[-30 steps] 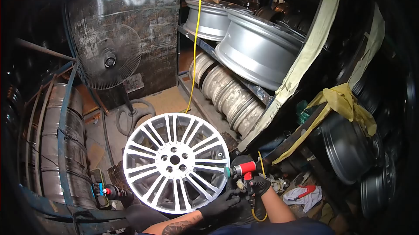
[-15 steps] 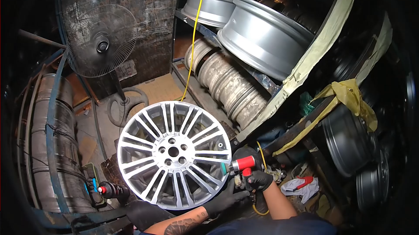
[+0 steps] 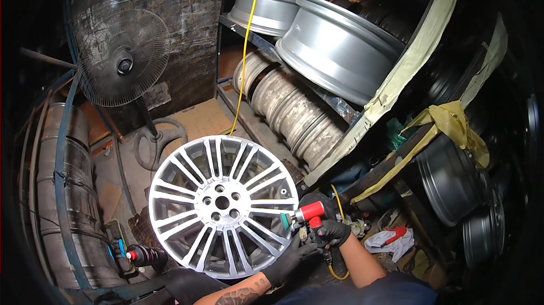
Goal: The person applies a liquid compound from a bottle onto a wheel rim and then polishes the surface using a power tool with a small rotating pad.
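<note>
My right hand (image 3: 333, 232), in a black glove, is wrapped round the grip of a red air tool (image 3: 311, 211). The tool's green round pad (image 3: 285, 220) points left, at the lower right edge of a silver multi-spoke wheel (image 3: 222, 203). Below the tool, my left hand (image 3: 294, 259), also gloved in black, is beside the wheel's lower right rim; its fingers blend into the dark and whether they hold anything is unclear. A yellow hose (image 3: 338, 274) curves under the tool's handle.
A fan (image 3: 124, 66) stands at the upper left. Silver rims (image 3: 340, 44) lie on a shelf, above dirty rims (image 3: 294, 112). Left of the wheel are a black bottle (image 3: 148, 255) and stacked rims (image 3: 65, 192). A white cloth (image 3: 390, 241) is at right.
The red tool and its pad have shifted slightly left, with the pad now more over the wheel's edge. My left hand has moved slightly left. The whole view has shifted a little.
</note>
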{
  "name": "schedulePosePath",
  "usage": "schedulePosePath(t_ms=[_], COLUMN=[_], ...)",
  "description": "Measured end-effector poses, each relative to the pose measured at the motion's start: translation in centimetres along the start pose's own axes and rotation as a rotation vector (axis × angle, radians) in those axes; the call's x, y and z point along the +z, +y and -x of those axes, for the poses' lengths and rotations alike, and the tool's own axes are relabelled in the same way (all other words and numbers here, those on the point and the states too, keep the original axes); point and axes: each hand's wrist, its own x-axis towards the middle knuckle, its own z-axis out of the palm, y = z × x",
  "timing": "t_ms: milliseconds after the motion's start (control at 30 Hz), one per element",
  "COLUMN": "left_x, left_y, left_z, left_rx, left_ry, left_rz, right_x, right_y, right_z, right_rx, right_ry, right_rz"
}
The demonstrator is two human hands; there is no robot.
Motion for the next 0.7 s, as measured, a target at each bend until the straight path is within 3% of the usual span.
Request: schedulePosePath(t_ms=[333, 400, 467, 633, 700], left_x=[0.9, 1.0, 0.9, -0.1, -0.9], left_y=[0.8, 1.2, 1.4, 1.0, 0.5], left_z=[0.6, 1.1, 0.9, 0.2, -0.3], left_rx=[0.011, 0.164, 0.192, 0.059, 0.09], left_ry=[0.05, 0.022, 0.0, 0.02, -0.002], left_rz=[0.205, -0.128, -0.249, -0.221, -0.444], right_x=[-0.4, -0.5, -0.6, -1.2, -1.3], right_y=[-0.5, -0.7, -0.9, -1.6, -1.8], right_z=[-0.4, -0.4, -0.5, -1.1, -1.3], right_rx=[0.014, 0.015, 0.015, 0.001, -0.005], right_ry=[-0.01, -0.007, -0.002, 0.009, 0.015], right_rz=[0.001, 0.005, 0.007, 0.014, 0.014])
